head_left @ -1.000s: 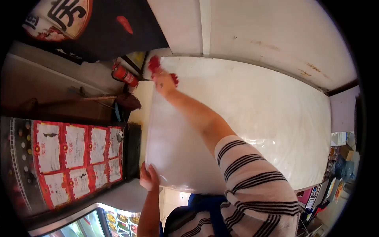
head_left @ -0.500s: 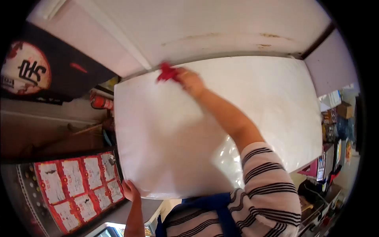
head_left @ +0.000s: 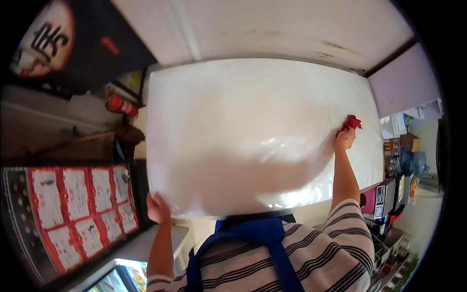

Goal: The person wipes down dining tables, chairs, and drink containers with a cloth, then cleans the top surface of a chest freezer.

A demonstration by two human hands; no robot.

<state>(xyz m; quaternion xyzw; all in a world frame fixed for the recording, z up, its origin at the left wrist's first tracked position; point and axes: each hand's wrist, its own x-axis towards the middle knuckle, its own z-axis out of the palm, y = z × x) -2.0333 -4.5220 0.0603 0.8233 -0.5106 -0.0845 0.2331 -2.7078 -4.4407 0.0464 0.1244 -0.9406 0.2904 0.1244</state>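
A red cloth point(head_left: 353, 122) is bunched in my right hand point(head_left: 346, 139), whose fingers are closed round it. The hand presses the cloth on the white covered tabletop point(head_left: 233, 107), close to its right end. My left hand point(head_left: 158, 208) grips the tabletop at its near left corner, with the fingers curled at the edge. The tabletop cover looks glossy and reflects light near the front edge.
A wall point(head_left: 272, 39) with brown stains runs along the far edge. On the left are a red fire extinguisher point(head_left: 120, 103), a dark panel with a round logo point(head_left: 53, 36) and a red-and-white printed board point(head_left: 87, 204). Shelves with boxes point(head_left: 410, 142) stand at right.
My right hand has carried the red cloth from the far left corner across to the tabletop's right end. My left hand stays at the near left corner. The view has shifted slightly.
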